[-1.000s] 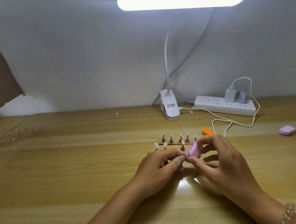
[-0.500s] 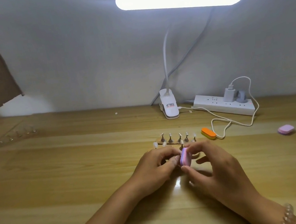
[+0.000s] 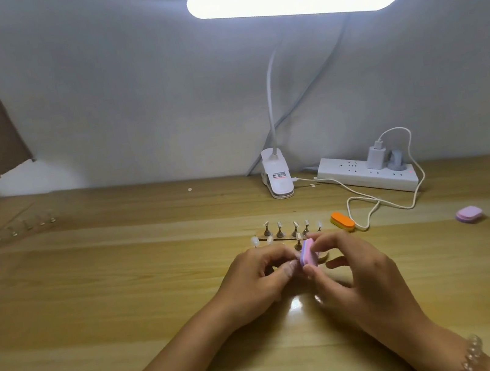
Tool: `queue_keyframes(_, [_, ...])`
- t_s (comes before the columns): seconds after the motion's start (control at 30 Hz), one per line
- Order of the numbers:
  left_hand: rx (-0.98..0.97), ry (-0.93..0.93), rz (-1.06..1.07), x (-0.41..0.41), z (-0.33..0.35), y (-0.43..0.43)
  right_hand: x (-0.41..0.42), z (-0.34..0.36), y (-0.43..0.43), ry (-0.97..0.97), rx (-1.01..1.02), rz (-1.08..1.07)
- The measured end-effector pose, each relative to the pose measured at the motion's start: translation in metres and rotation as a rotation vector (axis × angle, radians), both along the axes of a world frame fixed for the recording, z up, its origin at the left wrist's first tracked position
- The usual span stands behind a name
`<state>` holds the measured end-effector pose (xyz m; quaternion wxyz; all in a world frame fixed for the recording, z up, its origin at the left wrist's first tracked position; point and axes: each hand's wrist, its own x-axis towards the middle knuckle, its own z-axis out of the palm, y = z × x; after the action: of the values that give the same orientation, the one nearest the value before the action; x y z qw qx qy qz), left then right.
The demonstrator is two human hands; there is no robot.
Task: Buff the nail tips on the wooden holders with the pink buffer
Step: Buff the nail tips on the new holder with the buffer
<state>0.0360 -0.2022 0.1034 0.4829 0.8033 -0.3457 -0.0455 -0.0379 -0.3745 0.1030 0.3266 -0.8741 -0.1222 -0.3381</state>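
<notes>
My right hand (image 3: 357, 276) pinches a small pink buffer (image 3: 307, 253) between thumb and forefinger, held on edge just above the table. My left hand (image 3: 257, 279) is curled right beside it, fingertips closed on a small stand that the fingers mostly hide. Just behind both hands a wooden holder (image 3: 281, 237) carries a row of small metal stands with clear nail tips (image 3: 295, 225). Two more nail tips (image 3: 255, 241) stick up left of that row, in front of it.
An orange buffer (image 3: 342, 221) lies right of the holder, and a second pink buffer (image 3: 469, 214) further right. A clip lamp base (image 3: 278, 178), a white power strip (image 3: 367, 174) and a looping cable (image 3: 366, 208) sit at the back. Another row of stands (image 3: 25, 225) is far left.
My right hand has shifted left and turned the pink buffer from tilted flat to standing on edge against my left fingertips. The left hand stayed put.
</notes>
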Motion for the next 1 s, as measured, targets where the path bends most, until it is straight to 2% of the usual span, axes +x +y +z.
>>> queue_keyframes(0.1, [-0.007, 0.021, -0.01, 0.0003, -0.001, -0.0012, -0.0024, -0.0005, 0.0013, -0.029, -0.066, 0.099])
queue_keyframes(0.2, [-0.006, 0.012, -0.011, -0.0004, -0.0008, -0.0005, 0.0004, 0.0002, -0.0024, 0.01, 0.061, -0.002])
queue_keyframes(0.27, [0.002, 0.002, -0.003, -0.0002, -0.0018, 0.0008, 0.0006, 0.0013, -0.0021, 0.007, 0.039, -0.036])
queue_keyframes(0.37, [-0.006, 0.043, 0.015, 0.0014, -0.0037, 0.0003, -0.0026, 0.0003, 0.0026, -0.033, -0.068, 0.089])
queue_keyframes(0.5, [0.0, 0.033, 0.013, 0.0004, -0.0032, -0.0005, 0.0017, 0.0006, -0.0015, 0.003, 0.078, -0.014])
queue_keyframes(0.67, [-0.009, 0.037, -0.004, -0.0007, -0.0012, 0.0007, 0.0003, -0.0021, -0.0007, -0.048, -0.067, 0.062])
queue_keyframes(0.8, [-0.004, 0.058, -0.014, -0.0004, -0.0023, 0.0001, 0.0036, -0.0009, -0.0028, -0.064, 0.024, -0.058])
queue_keyframes(0.93, [-0.001, 0.056, -0.022, 0.0011, -0.0043, -0.0009, 0.0025, -0.0042, 0.0001, -0.043, -0.057, 0.05])
queue_keyframes(1.0, [0.002, 0.058, -0.018, 0.0017, -0.0051, -0.0017, 0.0033, -0.004, -0.002, -0.034, 0.0, 0.024])
